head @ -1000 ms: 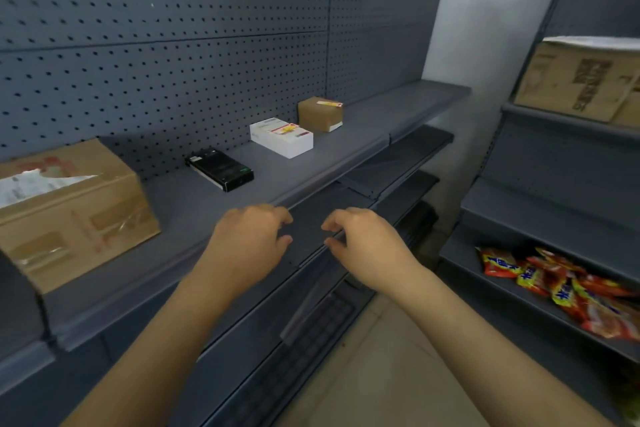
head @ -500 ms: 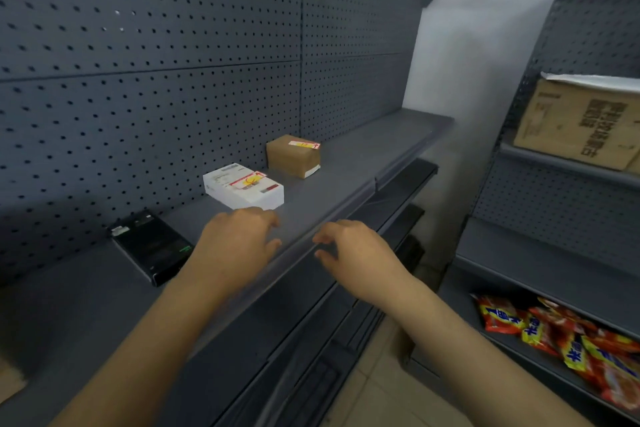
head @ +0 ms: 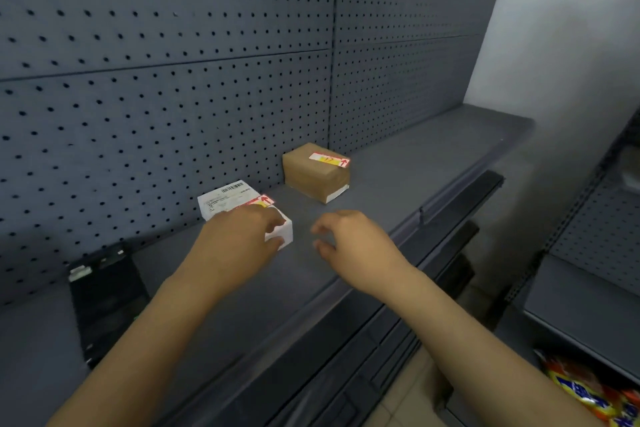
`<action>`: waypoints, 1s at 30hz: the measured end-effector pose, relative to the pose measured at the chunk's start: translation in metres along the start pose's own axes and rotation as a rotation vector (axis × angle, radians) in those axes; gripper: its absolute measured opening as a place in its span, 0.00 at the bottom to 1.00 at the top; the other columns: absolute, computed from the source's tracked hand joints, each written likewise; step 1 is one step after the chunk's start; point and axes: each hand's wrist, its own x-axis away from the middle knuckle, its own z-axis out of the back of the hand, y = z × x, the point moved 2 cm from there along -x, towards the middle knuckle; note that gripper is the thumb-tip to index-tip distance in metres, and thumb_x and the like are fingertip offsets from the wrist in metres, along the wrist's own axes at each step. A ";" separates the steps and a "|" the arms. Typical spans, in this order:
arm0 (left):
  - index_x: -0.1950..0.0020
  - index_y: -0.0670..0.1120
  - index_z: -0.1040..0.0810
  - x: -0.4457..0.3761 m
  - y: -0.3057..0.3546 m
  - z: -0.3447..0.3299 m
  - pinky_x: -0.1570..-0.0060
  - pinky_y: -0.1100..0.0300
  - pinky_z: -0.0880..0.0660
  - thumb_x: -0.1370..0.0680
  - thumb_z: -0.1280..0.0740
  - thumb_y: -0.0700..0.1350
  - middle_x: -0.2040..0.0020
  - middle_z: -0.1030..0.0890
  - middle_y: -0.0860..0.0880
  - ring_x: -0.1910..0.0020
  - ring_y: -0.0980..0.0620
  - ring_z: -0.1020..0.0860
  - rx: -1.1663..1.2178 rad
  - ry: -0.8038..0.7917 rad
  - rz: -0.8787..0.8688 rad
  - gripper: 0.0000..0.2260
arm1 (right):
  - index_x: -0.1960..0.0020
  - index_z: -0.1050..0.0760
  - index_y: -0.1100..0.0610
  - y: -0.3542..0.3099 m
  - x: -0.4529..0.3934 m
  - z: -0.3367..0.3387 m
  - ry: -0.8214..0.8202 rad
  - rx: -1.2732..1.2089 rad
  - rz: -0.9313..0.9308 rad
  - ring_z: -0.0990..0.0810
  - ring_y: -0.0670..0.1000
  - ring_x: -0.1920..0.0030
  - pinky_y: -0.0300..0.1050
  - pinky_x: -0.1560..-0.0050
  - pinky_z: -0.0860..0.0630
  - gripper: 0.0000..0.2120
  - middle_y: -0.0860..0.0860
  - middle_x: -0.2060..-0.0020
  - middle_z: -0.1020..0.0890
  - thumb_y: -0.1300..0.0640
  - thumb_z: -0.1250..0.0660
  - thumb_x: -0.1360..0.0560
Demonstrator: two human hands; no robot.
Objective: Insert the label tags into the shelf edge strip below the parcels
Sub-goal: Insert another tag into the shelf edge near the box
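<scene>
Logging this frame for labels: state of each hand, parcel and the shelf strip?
left hand: open, fingers on the white parcel's near top corner
right hand: open, fingers curled, empty, above the shelf
white parcel: flat, label up
brown parcel: flat, sticker on top, untouched
black box: flat, untouched
shelf edge strip: no tags visible

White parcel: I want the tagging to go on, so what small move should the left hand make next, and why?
Probably pinch the red and yellow tag off the white parcel: the left hand already covers that parcel, and the right hand hovers empty.
</scene>
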 end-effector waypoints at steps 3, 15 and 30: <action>0.40 0.55 0.25 -0.025 -0.005 -0.002 0.49 0.55 0.24 0.23 0.36 0.52 0.42 0.20 0.56 0.45 0.52 0.23 -0.024 0.009 0.079 0.12 | 0.42 0.24 0.54 0.015 -0.033 -0.001 -0.008 -0.014 0.082 0.22 0.56 0.48 0.51 0.50 0.23 0.11 0.55 0.45 0.21 0.55 0.37 0.23; 0.41 0.54 0.24 -0.068 -0.053 -0.013 0.51 0.55 0.22 0.24 0.34 0.51 0.45 0.19 0.54 0.50 0.52 0.21 -0.061 0.028 0.336 0.12 | 0.41 0.23 0.55 0.013 -0.134 -0.035 -0.129 -0.115 0.374 0.25 0.54 0.44 0.51 0.46 0.25 0.12 0.53 0.44 0.21 0.55 0.36 0.23; 0.41 0.55 0.25 -0.090 -0.119 -0.015 0.51 0.57 0.23 0.24 0.35 0.51 0.47 0.20 0.57 0.51 0.54 0.21 -0.001 -0.010 0.382 0.11 | 0.41 0.28 0.49 -0.009 -0.218 -0.080 -0.576 -0.016 0.420 0.36 0.50 0.37 0.49 0.37 0.33 0.20 0.49 0.40 0.31 0.42 0.30 0.29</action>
